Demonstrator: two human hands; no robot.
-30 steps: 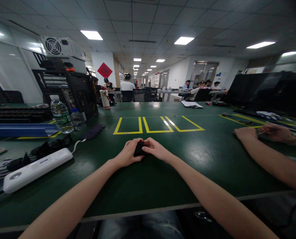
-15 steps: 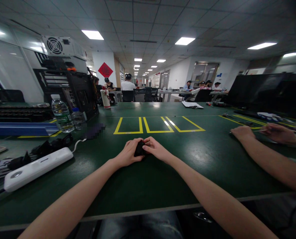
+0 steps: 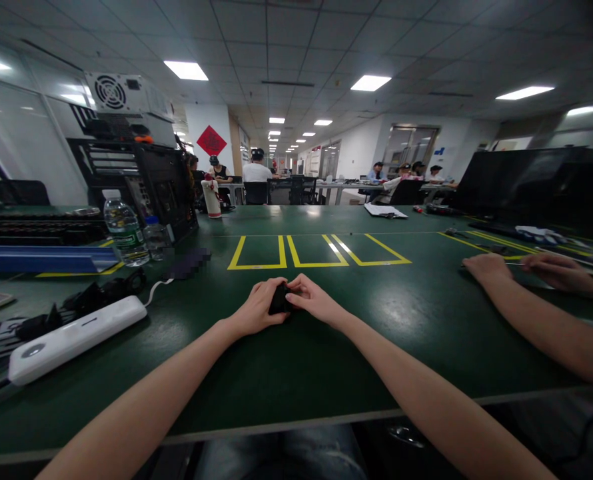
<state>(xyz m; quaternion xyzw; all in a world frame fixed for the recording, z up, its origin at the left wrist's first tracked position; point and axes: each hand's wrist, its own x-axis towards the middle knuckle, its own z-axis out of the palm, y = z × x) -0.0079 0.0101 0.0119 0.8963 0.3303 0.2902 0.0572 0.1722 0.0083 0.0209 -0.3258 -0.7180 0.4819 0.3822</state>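
Both my hands rest together on the green table (image 3: 326, 353), just in front of three yellow taped rectangles (image 3: 316, 251). My left hand (image 3: 257, 309) curls round a small black object (image 3: 279, 299) from the left. My right hand (image 3: 312, 299) pinches the same object from the right with its fingertips. The object is mostly hidden between the fingers, so I cannot make out what it is.
A white power strip (image 3: 71, 339) and black cables lie at the left, with water bottles (image 3: 124, 230) and a black open computer case (image 3: 141, 180) behind. A co-worker's forearms and hands (image 3: 526, 273) rest on the table at the right. People sit at far desks.
My hands stay together on the black object with hardly any movement. The co-worker's hands at the right have shifted slightly.
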